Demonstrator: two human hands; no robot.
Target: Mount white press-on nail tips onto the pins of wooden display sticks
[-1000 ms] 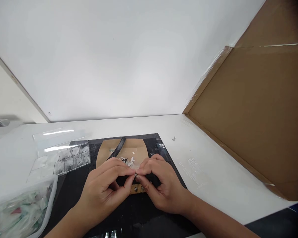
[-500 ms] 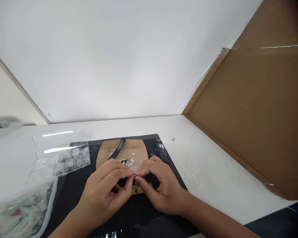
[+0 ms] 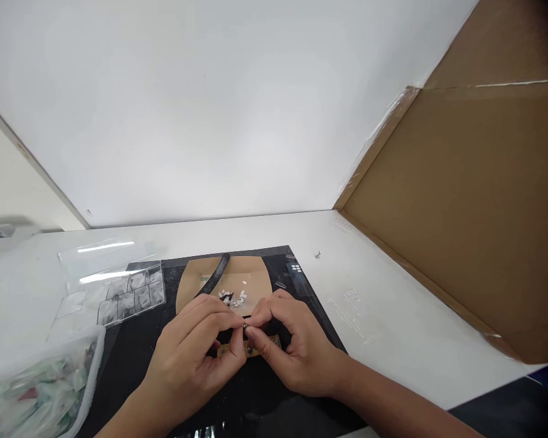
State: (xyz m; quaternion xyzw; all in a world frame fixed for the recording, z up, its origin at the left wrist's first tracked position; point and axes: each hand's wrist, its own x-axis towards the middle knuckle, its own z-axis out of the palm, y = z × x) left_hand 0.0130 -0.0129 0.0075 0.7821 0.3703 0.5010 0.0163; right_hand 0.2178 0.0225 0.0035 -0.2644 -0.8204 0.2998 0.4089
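Observation:
Over the black mat, my left hand [image 3: 201, 353] and my right hand [image 3: 292, 347] meet fingertip to fingertip. Both pinch a tiny dark metallic piece [image 3: 245, 325], too small to name, held between the two thumbs and index fingers. Just below the fingertips lies a yellowish-brown strip [image 3: 250, 351] with a round metal stud on it, partly hidden by my hands. Behind them a tan tray [image 3: 256, 274] bears small white chips [image 3: 241, 299] and a curved black file-like strip [image 3: 217, 275].
To the left stands a clear compartment box [image 3: 131, 292] with its lid open. A white bin [image 3: 95, 359] of plastic packets is at the lower left. White stickers [image 3: 296, 267] lie on the mat's right edge; a small metal piece [image 3: 318, 255] sits beyond. A cardboard panel [image 3: 475, 213] bounds the right.
Both hands stay pinched together, with the tiny piece shifted slightly left and down. A bit more of the yellowish strip shows beneath the fingers. The view has shifted very slightly.

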